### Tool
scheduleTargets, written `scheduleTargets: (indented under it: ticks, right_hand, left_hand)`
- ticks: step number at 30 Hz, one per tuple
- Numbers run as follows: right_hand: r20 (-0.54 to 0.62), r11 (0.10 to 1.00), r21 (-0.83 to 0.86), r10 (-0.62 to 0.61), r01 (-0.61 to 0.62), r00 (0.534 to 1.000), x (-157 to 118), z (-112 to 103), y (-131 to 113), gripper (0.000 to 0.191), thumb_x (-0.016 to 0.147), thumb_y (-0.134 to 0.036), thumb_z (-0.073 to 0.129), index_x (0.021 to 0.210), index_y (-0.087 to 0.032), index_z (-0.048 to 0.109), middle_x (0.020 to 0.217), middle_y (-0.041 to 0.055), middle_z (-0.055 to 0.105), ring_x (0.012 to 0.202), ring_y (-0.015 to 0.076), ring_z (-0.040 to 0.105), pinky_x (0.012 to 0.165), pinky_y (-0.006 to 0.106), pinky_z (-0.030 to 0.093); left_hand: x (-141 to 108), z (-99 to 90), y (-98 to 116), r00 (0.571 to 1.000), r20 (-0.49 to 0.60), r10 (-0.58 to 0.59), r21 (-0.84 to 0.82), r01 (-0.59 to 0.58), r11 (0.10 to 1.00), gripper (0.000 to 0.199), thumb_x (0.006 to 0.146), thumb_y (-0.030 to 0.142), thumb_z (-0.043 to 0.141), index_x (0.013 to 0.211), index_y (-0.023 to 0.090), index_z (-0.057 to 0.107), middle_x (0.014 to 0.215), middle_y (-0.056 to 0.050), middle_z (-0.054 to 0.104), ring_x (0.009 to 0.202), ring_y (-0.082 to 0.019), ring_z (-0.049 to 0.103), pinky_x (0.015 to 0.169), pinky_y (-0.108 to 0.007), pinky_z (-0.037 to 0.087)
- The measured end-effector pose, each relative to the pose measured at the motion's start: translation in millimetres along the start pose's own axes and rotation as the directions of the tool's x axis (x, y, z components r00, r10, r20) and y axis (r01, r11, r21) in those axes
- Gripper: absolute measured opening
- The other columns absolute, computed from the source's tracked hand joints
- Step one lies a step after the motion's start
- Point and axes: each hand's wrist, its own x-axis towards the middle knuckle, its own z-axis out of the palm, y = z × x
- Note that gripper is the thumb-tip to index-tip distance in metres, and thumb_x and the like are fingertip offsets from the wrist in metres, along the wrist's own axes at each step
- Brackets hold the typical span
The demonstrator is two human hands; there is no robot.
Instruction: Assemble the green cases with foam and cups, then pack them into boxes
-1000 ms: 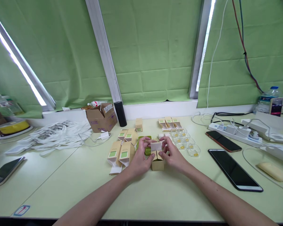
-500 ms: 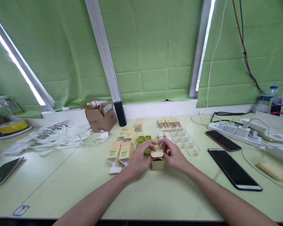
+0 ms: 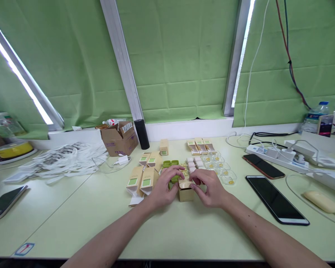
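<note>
A small beige cardboard box (image 3: 186, 195) stands in front of me, its lid flap lowered over most of the opening. My left hand (image 3: 165, 189) is curled against its left side, thumb and fingers at the upper edge. My right hand (image 3: 210, 187) pinches the flap at the right corner. Just beyond are small green containers (image 3: 175, 162), partly hidden by my left hand, and white blocks (image 3: 197, 159) in rows. To their right sit clear plastic cups (image 3: 228, 178) with yellow bits inside.
Several beige cartons (image 3: 149, 178) lie left of my left hand, more cartons (image 3: 200, 144) behind. A brown cardboard box (image 3: 120, 139) and a black cylinder (image 3: 142, 134) stand at the back. Right: a large phone (image 3: 276, 199), another phone (image 3: 264, 165), a power strip (image 3: 276, 158).
The box's flap has come down over the opening. My right hand has shifted slightly right and down to the flap's corner, uncovering more white blocks. My left hand stays nearly still.
</note>
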Motion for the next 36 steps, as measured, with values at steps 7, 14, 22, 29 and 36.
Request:
scheduleTargets:
  ticks: [7, 14, 22, 29, 36]
  right_hand:
    - [-0.007, 0.997, -0.028, -0.068, 0.068, 0.998, 0.2, 1.6, 3.7, 0.007, 0.092, -0.020, 0.059, 0.098, -0.022, 0.058, 0.075, -0.0007, 0.060, 0.063, 0.0156, 0.053, 0.061, 0.029, 0.038]
    - [-0.040, 0.991, -0.055, -0.121, 0.119, 0.992, 1.5, 2.3, 1.6, 0.009, 0.093, -0.014, 0.058, 0.094, -0.023, 0.057, 0.073, -0.0020, 0.059, 0.062, 0.0144, 0.051, 0.060, 0.028, 0.035]
    - [-0.041, 0.988, -0.039, -0.149, 0.148, 0.988, 2.1, 2.9, 0.0, 0.014, 0.088, -0.010, 0.059, 0.093, -0.023, 0.056, 0.071, -0.0029, 0.056, 0.061, 0.0139, 0.050, 0.058, 0.027, 0.033]
    - [-0.033, 0.988, -0.039, -0.153, 0.152, 0.988, 1.6, 3.9, -0.7, 0.014, 0.087, -0.009, 0.057, 0.090, -0.023, 0.056, 0.070, -0.0029, 0.055, 0.061, 0.0141, 0.048, 0.058, 0.027, 0.032]
    - [-0.006, 0.991, 0.010, -0.131, 0.131, 0.991, 0.9, 2.3, -2.0, 0.011, 0.086, -0.012, 0.056, 0.084, -0.023, 0.059, 0.064, -0.0025, 0.057, 0.055, 0.0142, 0.048, 0.056, 0.028, 0.032]
  left_hand:
    - [3.4, -16.1, 3.9, 0.959, 0.022, 0.283, 0.240, -0.280, 0.929, 0.008, 0.092, 0.018, 0.058, 0.098, 0.021, 0.061, 0.087, -0.004, 0.066, 0.084, -0.023, 0.059, 0.085, -0.044, 0.041]
    - [2.1, -14.6, -1.1, 0.930, 0.083, 0.359, 0.350, -0.365, 0.863, 0.008, 0.092, 0.016, 0.060, 0.098, 0.021, 0.059, 0.069, 0.003, 0.057, 0.064, -0.016, 0.048, 0.074, -0.039, 0.031]
    - [3.3, -14.8, 2.0, 0.906, 0.091, 0.413, 0.363, -0.416, 0.834, 0.010, 0.090, 0.013, 0.058, 0.095, 0.022, 0.056, 0.065, 0.004, 0.056, 0.060, -0.016, 0.046, 0.073, -0.038, 0.029]
    - [2.8, -15.5, 3.9, 0.907, 0.110, 0.407, 0.369, -0.418, 0.830, 0.010, 0.088, 0.012, 0.057, 0.091, 0.022, 0.056, 0.062, 0.005, 0.055, 0.059, -0.017, 0.046, 0.072, -0.038, 0.029]
    - [3.8, -17.0, 6.9, 0.899, 0.129, 0.418, 0.359, -0.435, 0.826, 0.012, 0.087, 0.011, 0.056, 0.085, 0.023, 0.055, 0.060, 0.004, 0.055, 0.057, -0.017, 0.044, 0.072, -0.040, 0.028]
